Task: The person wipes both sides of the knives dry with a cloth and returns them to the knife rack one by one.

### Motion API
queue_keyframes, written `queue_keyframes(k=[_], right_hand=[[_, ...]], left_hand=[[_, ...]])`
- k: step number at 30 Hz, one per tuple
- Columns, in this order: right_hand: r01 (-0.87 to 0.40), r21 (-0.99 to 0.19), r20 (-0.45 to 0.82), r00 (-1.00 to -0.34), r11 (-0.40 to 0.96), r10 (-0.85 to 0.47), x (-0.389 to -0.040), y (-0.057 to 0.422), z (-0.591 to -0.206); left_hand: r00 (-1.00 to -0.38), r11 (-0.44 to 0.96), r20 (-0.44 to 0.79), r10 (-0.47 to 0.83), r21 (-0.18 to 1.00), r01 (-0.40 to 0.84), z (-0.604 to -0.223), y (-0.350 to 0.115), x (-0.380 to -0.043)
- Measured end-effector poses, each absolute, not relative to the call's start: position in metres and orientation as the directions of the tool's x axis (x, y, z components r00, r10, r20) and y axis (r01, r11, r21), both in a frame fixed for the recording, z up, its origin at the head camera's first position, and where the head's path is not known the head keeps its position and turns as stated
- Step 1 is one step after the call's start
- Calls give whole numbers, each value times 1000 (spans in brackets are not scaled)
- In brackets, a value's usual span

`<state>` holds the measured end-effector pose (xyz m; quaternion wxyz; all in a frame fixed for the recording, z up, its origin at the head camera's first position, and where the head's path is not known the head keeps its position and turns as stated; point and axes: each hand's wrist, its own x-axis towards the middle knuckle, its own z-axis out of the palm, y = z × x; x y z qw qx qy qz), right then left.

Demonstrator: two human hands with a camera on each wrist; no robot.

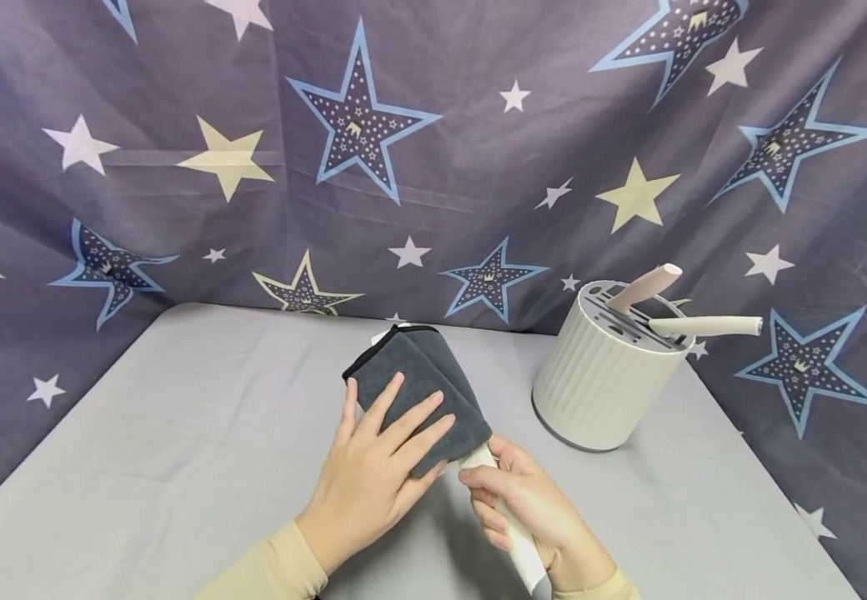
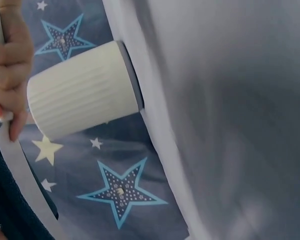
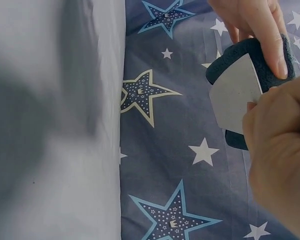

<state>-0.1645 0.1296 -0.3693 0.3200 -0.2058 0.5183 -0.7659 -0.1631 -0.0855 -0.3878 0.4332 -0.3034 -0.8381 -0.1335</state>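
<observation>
Over the table, my right hand (image 1: 546, 508) grips the white handle (image 1: 525, 558) of a broad-bladed kitchen knife. A dark grey cloth (image 1: 433, 358) with a black edge is folded around the blade and hides most of it in the head view. My left hand (image 1: 373, 475) holds the cloth, its fingers spread over the top face. In the right wrist view, the left thumb lies on the near side of the cloth, and a wide part of the pale blade (image 3: 235, 95) shows bare. The left wrist view shows the blade (image 2: 20, 165) as a narrow strip between cloth folds.
A ribbed cream knife block (image 1: 606, 379) stands at the table's back right. Two handles stick out of its slotted top, one pinkish (image 1: 643, 287) and one cream (image 1: 711, 326). A grey cover lies on the table (image 1: 141, 450); a star-patterned curtain (image 1: 463, 183) hangs behind it.
</observation>
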Motion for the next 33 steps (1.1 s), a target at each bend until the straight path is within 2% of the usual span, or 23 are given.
queue_keyframes(k=[9, 33], right_hand=[[299, -936, -103, -735, -185, -670, -166, 127, -366], [315, -943, -166, -723, -107, -671, -163, 127, -364]], left_hand=[[-481, 793, 796, 366, 4, 610, -388, -99, -177], [-557, 875, 787, 266, 45, 482, -381, -133, -204]])
